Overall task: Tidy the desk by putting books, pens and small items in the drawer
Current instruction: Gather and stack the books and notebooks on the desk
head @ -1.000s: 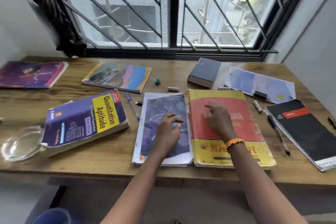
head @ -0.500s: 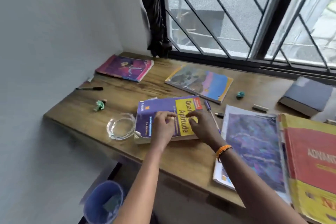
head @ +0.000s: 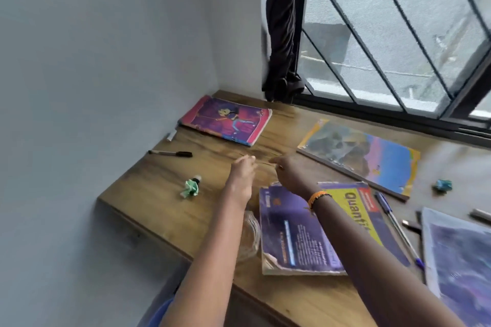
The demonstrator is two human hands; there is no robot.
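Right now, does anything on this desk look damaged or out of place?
Yes. The purple and yellow Quantitative book has a torn, frayed cover along its near edge. A crumpled green scrap lies loose near the desk's left edge, and a black marker lies stray by the wall.

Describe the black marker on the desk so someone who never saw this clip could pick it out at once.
Start at the desk's far left corner, where the grey wall meets the window. Just nearer than the pink and purple book there, along the wall-side edge, lies the black marker. Unlike the blue pen right of the thick purple and yellow book, it lies alone on bare wood.
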